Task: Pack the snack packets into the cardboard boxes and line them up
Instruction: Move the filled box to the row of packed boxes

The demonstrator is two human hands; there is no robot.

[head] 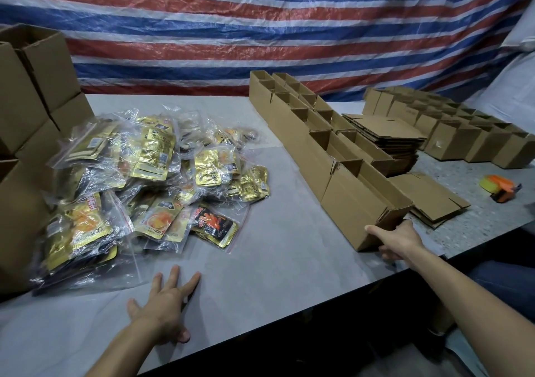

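A heap of snack packets (139,179), gold and black pouches in clear zip bags, lies on the left half of the grey table (275,260). Two rows of open cardboard boxes (307,133) run from the far middle toward me. The nearest box (359,202) stands at the front end of that row. My right hand (396,242) grips its near bottom corner, thumb along the front edge. My left hand (165,304) rests flat on the table just in front of the heap, fingers spread and straight, holding nothing.
Flattened box blanks (388,142) are stacked right of the rows, more (431,197) lie beside the nearest box. Another group of open boxes (463,133) stands far right. An orange tape dispenser (499,188) sits near the right edge. Large cartons (31,92) tower at the left.
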